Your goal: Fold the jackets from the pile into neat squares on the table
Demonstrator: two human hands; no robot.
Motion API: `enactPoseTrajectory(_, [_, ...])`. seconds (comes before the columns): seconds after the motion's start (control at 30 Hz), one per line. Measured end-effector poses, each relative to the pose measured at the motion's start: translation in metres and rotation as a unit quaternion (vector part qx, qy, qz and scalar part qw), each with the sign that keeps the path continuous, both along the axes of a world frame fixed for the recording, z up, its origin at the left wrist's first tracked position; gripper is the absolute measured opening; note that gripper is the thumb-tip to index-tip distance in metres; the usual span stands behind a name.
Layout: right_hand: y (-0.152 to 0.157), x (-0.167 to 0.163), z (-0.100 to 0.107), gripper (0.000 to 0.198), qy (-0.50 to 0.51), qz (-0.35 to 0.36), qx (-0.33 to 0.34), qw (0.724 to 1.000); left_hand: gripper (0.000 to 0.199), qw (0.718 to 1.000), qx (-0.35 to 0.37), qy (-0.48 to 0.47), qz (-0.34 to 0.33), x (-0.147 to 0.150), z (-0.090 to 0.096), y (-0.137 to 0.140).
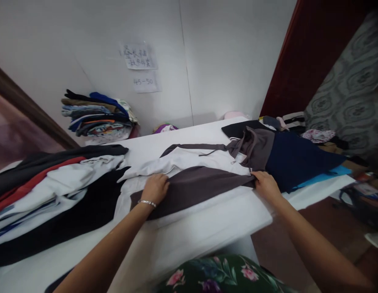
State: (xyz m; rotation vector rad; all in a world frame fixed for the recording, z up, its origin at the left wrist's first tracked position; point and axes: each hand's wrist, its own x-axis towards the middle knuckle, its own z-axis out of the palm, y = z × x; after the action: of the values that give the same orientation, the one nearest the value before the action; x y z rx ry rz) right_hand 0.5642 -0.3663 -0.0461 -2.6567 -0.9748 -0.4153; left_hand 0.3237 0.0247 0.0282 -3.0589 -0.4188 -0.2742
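Note:
A hooded jacket (195,183), dark grey-brown and white with a zip pull, lies spread across the white table, its hood (258,146) to the right. My left hand (156,188), with a silver bracelet at the wrist, is bent over the dark fabric near the jacket's left end, fingers closed on it. At the other end of that dark panel, below the hood, my right hand (264,183) pinches the edge of the cloth between thumb and fingers. The underside of the jacket is hidden.
Loose garments (63,175) in black, red and white are heaped at the left. Behind them stands a stack of folded clothes (99,116). Dark blue clothing (299,158) covers the right end of the white table (219,224). Handwritten paper signs (140,57) hang on the wall.

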Motion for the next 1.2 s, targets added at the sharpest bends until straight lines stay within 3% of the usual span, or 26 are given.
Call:
enactPoseTrajectory(0.1, [0.014,-0.008,0.007,0.057,0.005,0.054,0.012,0.998,0.032,0.991,-0.065,-0.041,-0.111,0.020,-0.004,-0.024])
enactPoseTrajectory(0.23, [0.042,-0.026,0.025,0.052,0.023,0.140,0.035,0.989,0.040,0.981,-0.092,-0.006,-0.170,0.055,-0.015,-0.050])
enactPoseTrajectory(0.33, [0.058,-0.036,0.028,0.053,0.051,0.162,-0.006,0.985,0.052,0.984,-0.105,0.048,-0.132,0.076,-0.028,-0.052])
enactPoseTrajectory(0.43, [0.063,-0.039,0.018,0.058,0.080,0.166,-0.064,0.981,0.063,0.985,-0.126,0.087,-0.080,0.086,-0.042,-0.044])
enactPoseTrajectory(0.5, [0.061,-0.039,0.011,0.059,0.083,0.167,-0.074,0.980,0.064,0.985,-0.127,0.084,-0.081,0.087,-0.049,-0.039])
enactPoseTrajectory(0.8, [0.028,-0.042,0.008,0.055,0.030,0.105,-0.056,0.992,0.061,0.988,-0.116,0.052,-0.092,0.087,-0.059,-0.030])
enactPoseTrajectory(1.07, [-0.009,0.003,0.045,0.043,-0.086,-0.013,0.042,0.995,0.061,0.987,-0.138,0.027,-0.072,0.079,-0.045,-0.041])
enactPoseTrajectory(1.2, [0.006,0.015,0.055,0.043,-0.099,0.018,0.061,0.993,0.060,0.992,-0.111,0.009,-0.061,0.053,-0.041,-0.048])
